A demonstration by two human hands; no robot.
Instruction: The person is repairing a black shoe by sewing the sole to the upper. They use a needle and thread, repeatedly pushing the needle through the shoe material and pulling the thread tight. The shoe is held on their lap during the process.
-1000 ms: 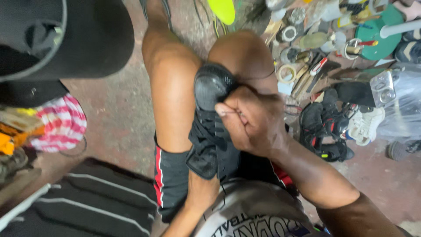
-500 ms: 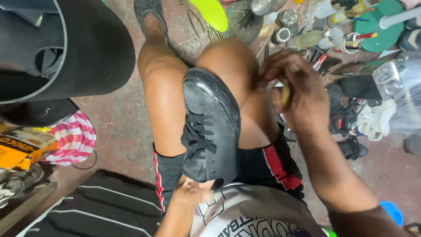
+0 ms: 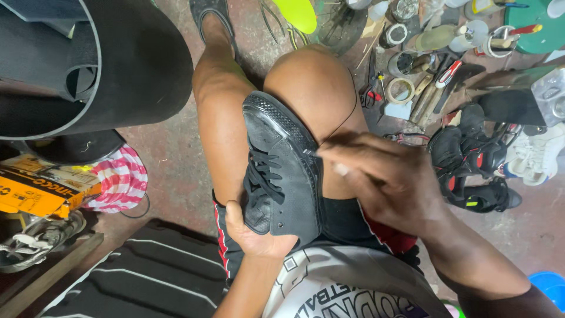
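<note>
A black lace-up shoe (image 3: 281, 171) lies between my bare knees, toe pointing away from me. My left hand (image 3: 254, 234) cups its heel from below and holds it. My right hand (image 3: 388, 179) is at the shoe's right edge near the sole, fingers pinched together; a thin dark thread (image 3: 348, 112) runs up from them over my right knee. Whether the fingers also hold a needle is too small to tell.
A big roll of black rubber sheet (image 3: 94, 65) stands at the upper left. Tools, tape rolls and jars (image 3: 424, 59) litter the floor ahead on the right, with several black shoes (image 3: 477, 165) and a white one (image 3: 538, 156) beside them. A red-striped cloth (image 3: 118, 176) and a yellow box (image 3: 35, 191) lie left.
My right hand came down from near the knee to the shoe's right edge, drawing the thread with it. The shoe has been turned and tilted a little in my left hand.
</note>
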